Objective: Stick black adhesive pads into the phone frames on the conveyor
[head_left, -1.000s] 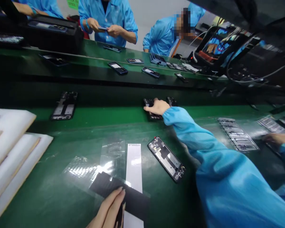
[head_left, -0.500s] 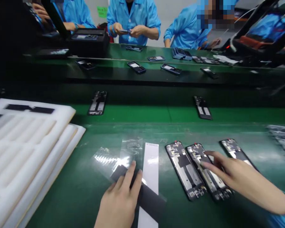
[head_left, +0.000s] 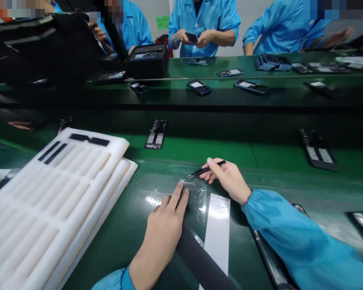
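Work at the near bench had moved off the phone frames: the right hand [head_left: 226,181] no longer rested on them and had closed in a firm pinch on black tweezers [head_left: 207,170], their tips brought down at the clear film [head_left: 193,191] lying on the green belt [head_left: 193,151]. The left hand [head_left: 163,229] had shifted from the dark strip [head_left: 199,257] onto the lower edge of the film, and was open, its fingers spread and pressed down. The film lay between the two hands, just beside the white strip [head_left: 218,233], with the dark strip running diagonally below. A phone frame [head_left: 272,257] lay mostly hidden under the right sleeve [head_left: 290,233], and another frame [head_left: 155,134] sat farther along the belt. To the left stood two stacked white foam trays [head_left: 115,147] with long pockets in rows, black pieces [head_left: 89,139] lying at the far end of the upper tray. Across the line, a co-worker [head_left: 204,28] held a phone [head_left: 191,37] in both hands
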Demonstrator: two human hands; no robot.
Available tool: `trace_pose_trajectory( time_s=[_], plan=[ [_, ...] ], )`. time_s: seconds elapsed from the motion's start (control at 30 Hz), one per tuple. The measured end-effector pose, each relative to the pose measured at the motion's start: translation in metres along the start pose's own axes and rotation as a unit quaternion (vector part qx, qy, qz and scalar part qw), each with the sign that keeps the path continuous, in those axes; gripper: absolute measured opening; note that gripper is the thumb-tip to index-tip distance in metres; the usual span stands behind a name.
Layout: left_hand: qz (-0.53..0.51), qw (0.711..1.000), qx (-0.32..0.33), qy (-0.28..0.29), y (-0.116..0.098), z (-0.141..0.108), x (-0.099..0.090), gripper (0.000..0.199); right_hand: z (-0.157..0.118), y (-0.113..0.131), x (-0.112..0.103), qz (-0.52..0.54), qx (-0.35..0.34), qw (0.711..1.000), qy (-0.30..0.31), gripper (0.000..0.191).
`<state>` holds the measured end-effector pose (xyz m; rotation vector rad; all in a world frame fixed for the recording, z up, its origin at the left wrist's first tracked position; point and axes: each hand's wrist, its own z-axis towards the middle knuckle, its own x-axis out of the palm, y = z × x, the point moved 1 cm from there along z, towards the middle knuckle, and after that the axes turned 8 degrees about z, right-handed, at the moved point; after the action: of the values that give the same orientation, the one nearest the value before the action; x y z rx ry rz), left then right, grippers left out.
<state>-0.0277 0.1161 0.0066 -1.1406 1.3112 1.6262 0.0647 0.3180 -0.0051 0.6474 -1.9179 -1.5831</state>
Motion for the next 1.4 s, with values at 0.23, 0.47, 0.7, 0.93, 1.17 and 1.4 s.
trace_pose_trajectory(
  time_s=[0.23, 0.47, 0.7, 0.93, 1.17, 1.4],
  plan=[
    [-0.017, 0.999, 0.032, -0.007, 0.008, 0.005, 0.016, 0.061, -0.006, -0.009, -0.005, -0.039, -0.023, 0.999, 0.019, 0.05],
    [-0.019, 0.999, 0.045, -0.011, 0.007, 0.004, 0.016, 0.062, -0.008, -0.008, -0.004, -0.074, -0.049, 0.996, 0.027, 0.045],
    [-0.021, 0.999, 0.038, -0.017, 0.006, 0.004, 0.019, 0.064, -0.007, -0.011, -0.005, -0.079, -0.052, 0.995, 0.039, 0.045],
    [-0.054, 0.998, 0.028, -0.02, 0.006, 0.006, 0.018, 0.059, -0.007, -0.01, -0.005, -0.074, -0.053, 0.995, 0.041, 0.046],
    [-0.211, 0.977, -0.037, 0.002, 0.005, 0.005, 0.019, 0.06, -0.003, -0.012, -0.002, -0.069, -0.059, 0.995, 0.048, 0.048],
    [-0.58, 0.793, -0.175, 0.06, 0.012, -0.008, -0.026, 0.029, -0.041, 0.032, -0.006, -0.056, -0.125, 0.99, 0.03, 0.035]
  ],
)
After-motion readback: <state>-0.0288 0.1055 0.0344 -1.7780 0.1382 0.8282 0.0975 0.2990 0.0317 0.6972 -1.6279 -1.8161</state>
